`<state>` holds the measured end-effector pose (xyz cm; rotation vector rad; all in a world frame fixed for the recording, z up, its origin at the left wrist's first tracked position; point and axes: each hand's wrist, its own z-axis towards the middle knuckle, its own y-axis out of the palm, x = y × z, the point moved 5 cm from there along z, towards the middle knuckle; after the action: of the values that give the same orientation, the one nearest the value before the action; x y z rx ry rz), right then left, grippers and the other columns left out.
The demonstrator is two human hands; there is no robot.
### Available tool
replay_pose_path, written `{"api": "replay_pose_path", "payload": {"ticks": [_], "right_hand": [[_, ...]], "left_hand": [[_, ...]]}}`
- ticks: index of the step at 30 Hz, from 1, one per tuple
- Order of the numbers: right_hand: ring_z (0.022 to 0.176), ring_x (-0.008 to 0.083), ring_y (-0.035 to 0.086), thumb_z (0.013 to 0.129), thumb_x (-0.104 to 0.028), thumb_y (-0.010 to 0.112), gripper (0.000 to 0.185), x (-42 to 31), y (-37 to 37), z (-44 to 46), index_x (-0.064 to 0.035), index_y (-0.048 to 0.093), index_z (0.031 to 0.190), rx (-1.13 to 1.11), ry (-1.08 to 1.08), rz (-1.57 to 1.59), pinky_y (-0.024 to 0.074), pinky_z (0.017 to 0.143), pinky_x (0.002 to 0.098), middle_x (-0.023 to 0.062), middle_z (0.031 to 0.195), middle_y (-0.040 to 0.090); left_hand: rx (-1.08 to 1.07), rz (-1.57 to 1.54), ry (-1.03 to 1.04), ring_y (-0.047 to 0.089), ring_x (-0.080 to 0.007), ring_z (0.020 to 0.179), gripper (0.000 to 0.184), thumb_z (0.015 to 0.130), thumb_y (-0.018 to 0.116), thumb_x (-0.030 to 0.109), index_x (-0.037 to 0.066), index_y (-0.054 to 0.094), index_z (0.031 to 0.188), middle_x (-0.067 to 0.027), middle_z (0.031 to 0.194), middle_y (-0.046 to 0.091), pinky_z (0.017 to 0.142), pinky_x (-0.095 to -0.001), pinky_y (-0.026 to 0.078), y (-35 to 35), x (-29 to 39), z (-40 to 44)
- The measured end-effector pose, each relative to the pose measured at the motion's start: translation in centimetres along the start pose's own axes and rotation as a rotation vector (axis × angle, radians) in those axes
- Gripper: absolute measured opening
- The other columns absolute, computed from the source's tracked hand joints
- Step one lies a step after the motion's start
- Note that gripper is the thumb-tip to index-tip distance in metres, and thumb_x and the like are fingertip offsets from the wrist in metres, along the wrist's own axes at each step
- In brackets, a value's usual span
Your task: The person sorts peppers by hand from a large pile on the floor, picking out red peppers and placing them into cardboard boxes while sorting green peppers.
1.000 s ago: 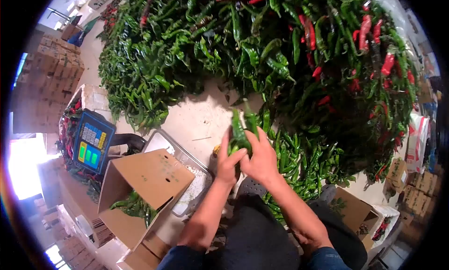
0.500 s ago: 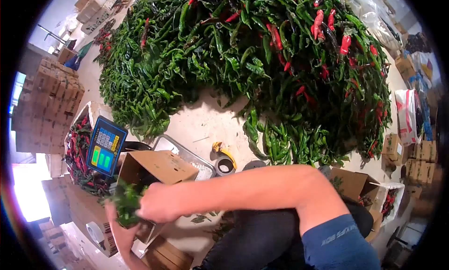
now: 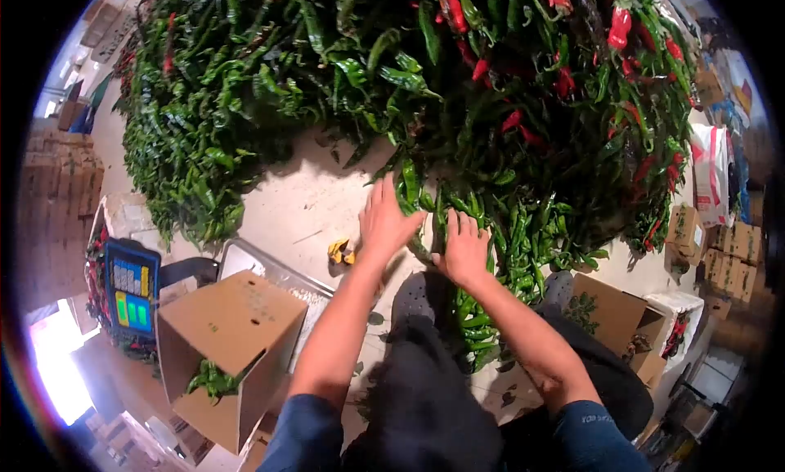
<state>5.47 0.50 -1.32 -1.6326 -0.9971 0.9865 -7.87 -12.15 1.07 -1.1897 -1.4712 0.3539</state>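
Note:
Green peppers point(image 3: 523, 235) lie in a low spread on the floor, joined to a large heap point(image 3: 343, 80) of green and some red peppers. My left hand point(image 3: 386, 223) reaches to the near edge of the peppers, fingers stretched forward and thumb out to the right. Just right of it, my right hand point(image 3: 465, 247) rests over the low spread, its fingers apart. A few green peppers show between the two hands. No pepper is visibly gripped in either one.
An open cardboard box point(image 3: 233, 321) with green peppers inside stands at left, beside a metal tray point(image 3: 237, 250) and a scale display point(image 3: 131, 288). A yellow object point(image 3: 340, 251) lies on the floor. Another box point(image 3: 609, 296) is at right, near my feet.
Half a second ago both hands were at the left box with a bunch of green peppers. They have let it go and moved back to the peppers on the floor. The view has shifted.

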Motion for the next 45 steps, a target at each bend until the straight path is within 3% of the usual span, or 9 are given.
{"api": "replay_pose_path", "payload": {"ticks": [9, 12, 15, 20, 21, 27, 32, 40, 45], "right_hand": [[0.102, 0.0302, 0.054, 0.076, -0.023, 0.07, 0.05, 0.3, 3.5, 7.8, 0.0005, 0.058, 0.119, 0.05, 0.061, 0.016, 0.0426, 0.087, 0.0403, 0.0158, 0.104, 0.059], [0.097, 0.0286, 0.055, 0.075, -0.014, 0.063, 0.021, 1.2, 3.0, 10.0, -0.0052, 0.065, 0.093, 0.063, 0.004, -0.027, 0.0412, 0.082, 0.0405, 0.0147, 0.097, 0.059], [0.098, 0.0286, 0.056, 0.077, -0.016, 0.064, 0.023, 2.1, 3.1, 10.4, -0.0049, 0.066, 0.097, 0.076, -0.029, -0.108, 0.0404, 0.086, 0.0434, 0.0139, 0.096, 0.063], [0.086, 0.027, 0.06, 0.074, -0.019, 0.065, 0.023, 2.0, 5.0, 9.0, -0.007, 0.065, 0.094, 0.12, -0.153, -0.085, 0.0409, 0.081, 0.0413, 0.0116, 0.088, 0.066], [0.084, 0.0267, 0.06, 0.075, -0.02, 0.066, 0.023, 2.4, 5.1, 9.2, -0.0067, 0.065, 0.094, 0.062, -0.133, -0.048, 0.041, 0.081, 0.0412, 0.0121, 0.088, 0.066], [0.089, 0.0424, 0.064, 0.079, -0.024, 0.074, 0.032, 10.4, -0.6, 6.2, -0.0042, 0.063, 0.101, 0.09, 0.22, 0.566, 0.0505, 0.076, 0.0484, 0.0207, 0.091, 0.068], [0.086, 0.0421, 0.065, 0.08, -0.03, 0.077, 0.037, 16.4, -1.9, 3.8, -0.0038, 0.064, 0.102, 0.016, 0.348, 0.349, 0.051, 0.073, 0.0492, 0.0208, 0.088, 0.069], [0.105, 0.0389, 0.055, 0.081, -0.058, 0.069, 0.065, 11.1, 0.2, 5.7, 0.0009, 0.068, 0.108, 0.257, 0.416, 0.032, 0.0432, 0.089, 0.051, 0.0206, 0.108, 0.065], [0.109, 0.0315, 0.058, 0.079, -0.049, 0.072, 0.071, 9.0, 1.3, 6.0, 0.0013, 0.055, 0.126, -0.054, 0.361, -0.054, 0.04, 0.096, 0.05, 0.017, 0.111, 0.065]], "left_hand": [[-0.09, 0.432, -0.121, 0.052, -0.0388, 0.122, 0.065, 0.077, 0.074, 0.05, -0.005, 0.068, 0.11, -0.0245, 0.129, 0.058, 0.1, -0.0498, 0.044, 6.6, -1.4, 9.5], [-0.038, 0.281, -0.167, 0.059, -0.04, 0.112, 0.056, 0.076, 0.073, 0.028, -0.004, 0.056, 0.118, -0.0252, 0.118, 0.062, 0.092, -0.0482, 0.049, 5.6, -3.9, 9.5], [0.063, -0.045, -0.279, 0.065, -0.0442, 0.099, 0.053, 0.076, 0.071, 0.019, -0.001, 0.049, 0.119, -0.0262, 0.102, 0.068, 0.086, -0.0481, 0.051, 3.8, -6.9, 9.5], [0.503, -0.612, -0.327, 0.064, -0.0225, 0.083, 0.039, 0.076, 0.07, 0.008, 0.0, 0.057, 0.112, -0.0107, 0.094, 0.067, 0.081, -0.0364, 0.051, -0.8, -8.4, 5.4], [0.583, -0.655, -0.255, 0.066, -0.0278, 0.083, 0.035, 0.076, 0.07, 0.008, 0.001, 0.059, 0.109, -0.0142, 0.096, 0.068, 0.08, -0.0382, 0.052, -1.6, -7.9, 4.2], [-0.217, 0.324, 0.429, 0.059, -0.0351, 0.101, 0.033, 0.063, 0.075, 0.013, 0.007, 0.07, 0.096, -0.0151, 0.105, 0.064, 0.084, -0.045, 0.05, 3.9, -2.7, 0.1], [-0.141, 0.469, 0.569, 0.058, -0.0313, 0.105, 0.038, 0.063, 0.075, 0.01, 0.009, 0.067, 0.1, -0.0106, 0.112, 0.06, 0.087, -0.0433, 0.047, 7.9, -4.3, -0.4], [0.132, 0.095, 0.089, 0.06, -0.0434, 0.089, 0.024, 0.078, 0.067, 0.011, 0.002, 0.055, 0.097, -0.0209, 0.093, 0.063, 0.079, -0.0522, 0.048, 4.8, -4.9, 1.8], [0.123, -0.008, -0.258, 0.059, -0.042, 0.106, 0.044, 0.081, 0.074, 0.03, 0.002, 0.054, 0.109, -0.0227, 0.105, 0.064, 0.086, -0.0515, 0.048, 7.0, -2.7, 5.0]]}}
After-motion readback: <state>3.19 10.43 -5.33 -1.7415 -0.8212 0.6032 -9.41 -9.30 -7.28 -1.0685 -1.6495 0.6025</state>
